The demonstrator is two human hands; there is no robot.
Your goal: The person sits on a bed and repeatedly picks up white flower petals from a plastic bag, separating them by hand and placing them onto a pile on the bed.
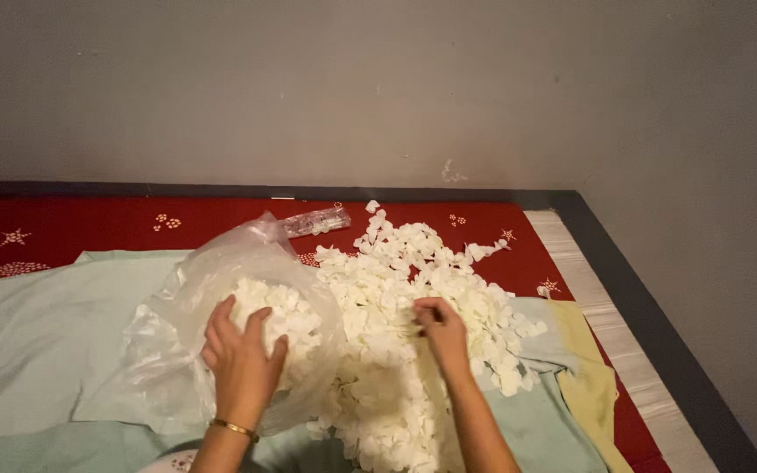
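A heap of small white petal-like pieces (413,289) lies spread on a pale green cloth (28,333). To its left a clear plastic bag (221,263) lies open, partly filled with the same white pieces. My left hand (243,355), with a gold bangle at the wrist, rests on the pieces inside the bag's mouth, fingers curled over them. My right hand (442,331) sits on the heap, fingertips pinched together on a few white pieces.
The cloth lies over a red patterned mat (89,223). A clear plastic wrapper (315,222) lies behind the bag. A yellow cloth (584,368) is at the right, beside a striped mat edge and dark floor border. Grey walls enclose the corner.
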